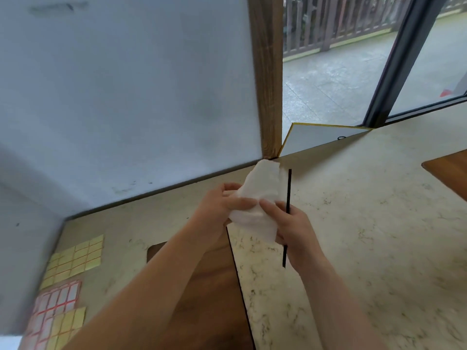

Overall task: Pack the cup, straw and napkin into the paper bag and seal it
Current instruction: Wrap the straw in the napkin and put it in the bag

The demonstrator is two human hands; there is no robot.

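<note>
Napkin, white and crumpled, is held above the counter between both hands. Left hand grips its near-left edge, fingers curled over the paper. Right hand pinches its lower right part and also clasps a thin black straw, which stands nearly upright through the fist. Below lies a wooden board; sticker sheets sit at the far left.
</note>
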